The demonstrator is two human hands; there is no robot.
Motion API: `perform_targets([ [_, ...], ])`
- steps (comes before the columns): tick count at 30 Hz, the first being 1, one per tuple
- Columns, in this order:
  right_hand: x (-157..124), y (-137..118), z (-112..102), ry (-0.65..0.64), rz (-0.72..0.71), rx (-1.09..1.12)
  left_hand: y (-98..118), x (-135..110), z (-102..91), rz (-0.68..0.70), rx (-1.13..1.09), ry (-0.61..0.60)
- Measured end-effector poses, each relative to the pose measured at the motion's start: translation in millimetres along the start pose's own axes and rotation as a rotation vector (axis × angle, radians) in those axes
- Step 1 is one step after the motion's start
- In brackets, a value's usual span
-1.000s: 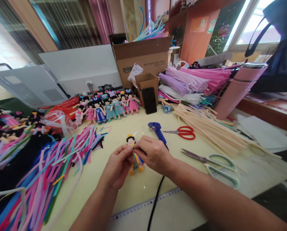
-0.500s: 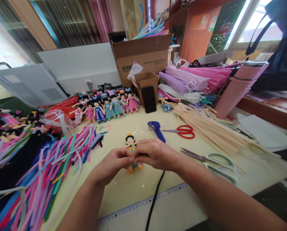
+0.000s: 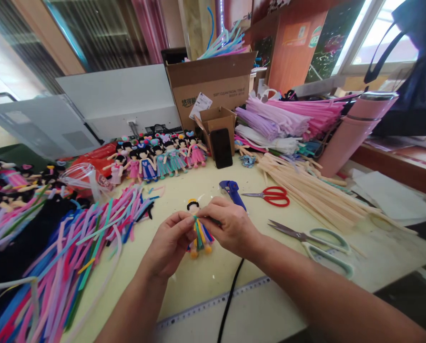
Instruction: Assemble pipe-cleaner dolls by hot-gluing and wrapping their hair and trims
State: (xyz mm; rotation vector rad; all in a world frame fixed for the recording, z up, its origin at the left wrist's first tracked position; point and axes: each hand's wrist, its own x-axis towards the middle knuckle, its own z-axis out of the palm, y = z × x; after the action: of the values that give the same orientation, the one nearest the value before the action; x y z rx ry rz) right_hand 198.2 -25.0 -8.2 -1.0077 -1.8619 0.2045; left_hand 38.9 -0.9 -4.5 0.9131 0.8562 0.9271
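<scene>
A small pipe-cleaner doll (image 3: 197, 228) with black hair and a striped skirt of yellow, green, blue and pink is held upright over the yellow table (image 3: 198, 276). My left hand (image 3: 170, 245) pinches it at the waist from the left. My right hand (image 3: 227, 226) pinches it from the right at the same spot. Both hands are closed on the doll. Its orange feet show below my fingers.
Coloured pipe cleaners (image 3: 73, 247) lie heaped at the left. Finished dolls (image 3: 159, 157) stand in a row behind. A blue glue gun (image 3: 232, 193), red scissors (image 3: 272, 196) and green scissors (image 3: 316, 238) lie to the right, by cream stems (image 3: 316, 195). Cardboard boxes (image 3: 213, 85) and a pink flask (image 3: 352, 131) stand behind.
My hands rose slightly and parted a little, so the doll's striped skirt now shows between them. Nothing else on the table moved.
</scene>
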Motion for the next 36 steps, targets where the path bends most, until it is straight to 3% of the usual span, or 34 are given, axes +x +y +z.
perform_targets([
  [7, -4, -2, 8, 0.068, -0.011, 0.002, 0, -4, 11.5, 0.010, -0.165, 0.044],
  [15, -3, 3, 7, 0.028, -0.072, -0.098, -13, -6, 16.0, -0.039, -0.309, 0.066],
  [23, 8, 8, -17, -0.129, -0.101, 0.053, 2, -5, 4.9, -0.090, 0.114, -0.037],
  [29, 8, 11, -16, -0.299, -0.080, 0.010, 6, -1, -9.9, -0.066, 0.411, -0.142],
  [32, 7, 11, -13, -0.292, -0.044, 0.013, 6, 1, -11.2, -0.061, 0.405, -0.130],
  [36, 4, 8, -8, -0.156, 0.007, 0.043, 3, 3, -4.7, -0.006, 0.244, -0.024],
])
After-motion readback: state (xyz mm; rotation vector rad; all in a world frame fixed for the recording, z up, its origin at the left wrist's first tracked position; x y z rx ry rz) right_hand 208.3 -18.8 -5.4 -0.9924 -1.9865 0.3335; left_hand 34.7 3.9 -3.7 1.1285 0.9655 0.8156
